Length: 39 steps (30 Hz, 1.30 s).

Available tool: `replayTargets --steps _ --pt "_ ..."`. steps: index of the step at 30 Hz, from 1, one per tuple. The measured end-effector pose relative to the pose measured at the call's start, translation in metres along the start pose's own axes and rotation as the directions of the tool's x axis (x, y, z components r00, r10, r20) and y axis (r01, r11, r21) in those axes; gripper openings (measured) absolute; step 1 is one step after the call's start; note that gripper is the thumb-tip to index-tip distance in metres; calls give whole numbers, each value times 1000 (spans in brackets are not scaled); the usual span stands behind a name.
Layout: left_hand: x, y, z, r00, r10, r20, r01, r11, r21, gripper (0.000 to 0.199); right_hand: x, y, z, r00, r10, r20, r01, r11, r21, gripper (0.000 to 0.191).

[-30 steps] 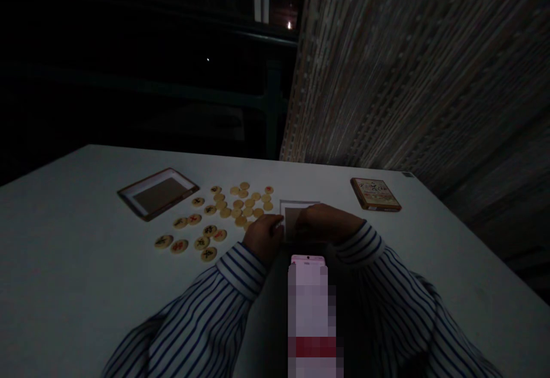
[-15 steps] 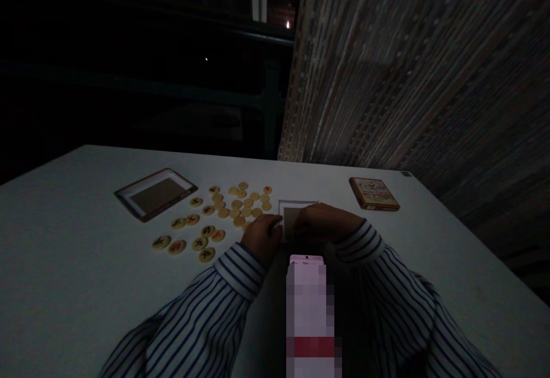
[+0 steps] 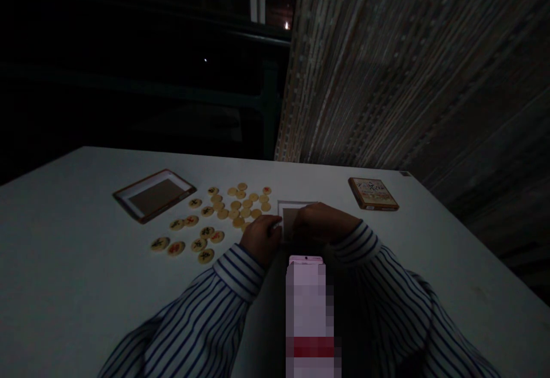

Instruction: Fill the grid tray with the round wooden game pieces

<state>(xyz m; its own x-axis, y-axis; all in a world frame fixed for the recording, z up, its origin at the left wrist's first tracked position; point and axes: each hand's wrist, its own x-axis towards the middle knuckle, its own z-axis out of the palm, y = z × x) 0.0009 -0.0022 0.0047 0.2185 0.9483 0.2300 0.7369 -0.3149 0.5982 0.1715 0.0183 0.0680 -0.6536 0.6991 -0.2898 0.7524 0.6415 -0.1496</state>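
A shallow box tray [image 3: 281, 222] with a pale rim and grey-brown bottom lies in front of me. My left hand [image 3: 262, 237] is closed at its left wall, thumb and fingers against the edge. Over the tray's right part is my right hand [image 3: 325, 222], its fingers curled down inside; whatever they pinch is hidden. Left of my left hand, round wooden xiangqi pieces [image 3: 235, 213] are spread out. Some show black or red characters, such as the red-marked piece [image 3: 176, 248]; others show plain faces.
An open box half [image 3: 141, 217] lies at the table's left, hollow side up. A decorated, closed-looking box [image 3: 373, 193] rests at the right. A lit phone [image 3: 306, 303], its screen blurred, is below my hands. Behind the white table [image 3: 77, 286] hangs a string curtain [image 3: 344, 80].
The view has shifted very slightly. Both hands keep nearly the same place and pose at the tray, and the pieces lie as before.
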Motion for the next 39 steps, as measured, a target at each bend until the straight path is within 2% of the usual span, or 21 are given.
replayTargets --steps 4,8,13,39 --pt "0 0 0 1000 8 -5 -8 1000 12 30 -1 -1 1 999 35 -13 -35 998 -42 21" --pt "-1 0 0 999 20 -29 -20 1000 6 29 -2 -1 2 1000 24 -13 -24 999 -44 20" --pt "0 -2 1 1000 26 -10 -26 1000 1 30 -1 -1 3 999 7 -40 -9 999 -40 20" --pt "-1 -1 1 1000 14 -24 -14 1000 -3 29 -2 -4 2 1000 -12 -11 12 1000 2 22"
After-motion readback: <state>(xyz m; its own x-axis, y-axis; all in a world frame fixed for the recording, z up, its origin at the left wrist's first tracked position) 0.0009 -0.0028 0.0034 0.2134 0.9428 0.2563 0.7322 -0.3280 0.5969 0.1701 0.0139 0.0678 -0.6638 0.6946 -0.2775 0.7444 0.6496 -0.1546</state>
